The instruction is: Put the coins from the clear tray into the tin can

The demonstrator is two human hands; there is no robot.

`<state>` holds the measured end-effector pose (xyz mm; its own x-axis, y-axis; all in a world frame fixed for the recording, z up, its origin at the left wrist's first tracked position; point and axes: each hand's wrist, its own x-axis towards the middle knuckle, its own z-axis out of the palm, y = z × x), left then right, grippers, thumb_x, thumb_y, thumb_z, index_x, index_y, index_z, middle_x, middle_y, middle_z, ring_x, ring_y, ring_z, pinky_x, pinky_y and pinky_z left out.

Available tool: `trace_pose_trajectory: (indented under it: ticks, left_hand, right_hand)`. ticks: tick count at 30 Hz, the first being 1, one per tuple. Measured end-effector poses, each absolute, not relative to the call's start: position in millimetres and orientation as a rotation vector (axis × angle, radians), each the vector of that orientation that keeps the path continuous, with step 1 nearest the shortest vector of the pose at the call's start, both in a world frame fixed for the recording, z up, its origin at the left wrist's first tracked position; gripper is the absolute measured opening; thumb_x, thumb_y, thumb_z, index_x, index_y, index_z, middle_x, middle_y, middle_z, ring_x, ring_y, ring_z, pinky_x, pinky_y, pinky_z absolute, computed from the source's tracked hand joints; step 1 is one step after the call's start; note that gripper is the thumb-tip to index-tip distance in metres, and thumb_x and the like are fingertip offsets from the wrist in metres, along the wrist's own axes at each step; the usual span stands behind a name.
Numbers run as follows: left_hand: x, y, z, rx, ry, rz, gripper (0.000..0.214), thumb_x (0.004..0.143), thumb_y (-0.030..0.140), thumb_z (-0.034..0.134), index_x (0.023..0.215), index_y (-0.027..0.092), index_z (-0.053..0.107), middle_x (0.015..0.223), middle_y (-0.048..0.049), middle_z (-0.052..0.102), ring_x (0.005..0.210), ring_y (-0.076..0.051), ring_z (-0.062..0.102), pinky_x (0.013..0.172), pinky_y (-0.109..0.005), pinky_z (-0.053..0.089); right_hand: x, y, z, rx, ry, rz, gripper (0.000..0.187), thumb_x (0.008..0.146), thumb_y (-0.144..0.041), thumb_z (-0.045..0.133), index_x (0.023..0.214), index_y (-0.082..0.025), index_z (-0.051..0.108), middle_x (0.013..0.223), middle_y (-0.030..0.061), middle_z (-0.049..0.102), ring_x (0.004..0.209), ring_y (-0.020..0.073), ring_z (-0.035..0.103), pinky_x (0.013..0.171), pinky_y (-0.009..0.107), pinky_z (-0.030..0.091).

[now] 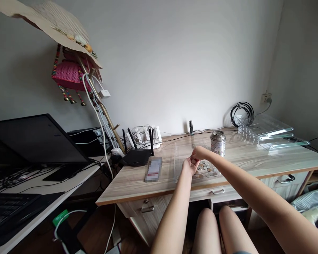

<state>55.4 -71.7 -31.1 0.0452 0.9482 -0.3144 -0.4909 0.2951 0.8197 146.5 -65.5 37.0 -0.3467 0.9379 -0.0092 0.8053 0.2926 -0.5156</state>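
Observation:
My left hand (191, 166) is cupped palm up over the clear plastic tray (178, 163), with a coin (193, 161) in its curled fingers. Just above it, my right hand (200, 153) bends down with its fingertips pressed together at the left hand's fingers; whatever they pinch is too small to make out. Several loose silver and brass-coloured coins (207, 167) lie spread in the tray, to the right of both hands. Behind them on the desk stands a round metal tin (217, 144) with a patterned label.
A black router (136, 157) and a blurred-out flat item (153, 170) lie to the left. Stacked clear acrylic trays (270, 132) and a coiled black cable (242, 113) are at the right. A small dark bottle (191, 127) stands by the wall. A monitor (39, 139) occupies the side desk.

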Motion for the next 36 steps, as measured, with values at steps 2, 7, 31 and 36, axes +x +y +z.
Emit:
trace_pose_trajectory:
  ticks: [2,7,31,36]
  left_hand:
    - [57,-69,-34,0.535,0.91,1.194,0.02,0.079,0.012,0.033,0.07,0.016,0.05,0.075,-0.0067,0.06,0.08,-0.014,0.059,0.067,-0.024,0.051]
    - [53,-69,-39,0.442,0.811,1.208,0.017,0.077,0.008,0.035,0.069,0.013,0.049,0.07,-0.009,0.059,0.077,-0.015,0.061,0.064,-0.024,0.052]
    - [59,-80,-37,0.828,0.801,1.102,0.043,0.062,0.057,0.054,0.057,0.017,0.039,0.035,0.0102,0.027,0.025,0.0,0.017,0.029,-0.017,0.005]
    - [59,-81,-34,0.786,0.783,1.106,0.041,0.067,0.055,0.05,0.056,0.017,0.038,0.036,0.0094,0.027,0.026,-0.001,0.016,0.029,-0.017,0.006]
  right_hand:
    - [149,-69,38,-1.562,-2.283,0.539,0.016,0.062,-0.03,0.06,0.067,-0.016,0.068,0.057,0.0036,0.062,0.057,0.0138,0.054,0.055,0.021,0.04]
    - [190,-59,60,-1.61,-2.105,0.226,0.026,0.074,-0.032,0.047,0.091,-0.022,0.064,0.09,0.003,0.063,0.079,0.0137,0.056,0.068,0.019,0.04]
    - [233,-43,76,-1.886,-1.874,-0.104,0.03,0.073,-0.025,0.046,0.1,-0.021,0.059,0.097,0.0093,0.059,0.084,0.0178,0.054,0.066,0.024,0.039]
    - [176,-65,31,-1.442,-2.225,0.397,0.028,0.071,-0.038,0.049,0.079,-0.018,0.066,0.07,0.0021,0.063,0.063,0.0111,0.054,0.055,0.018,0.038]
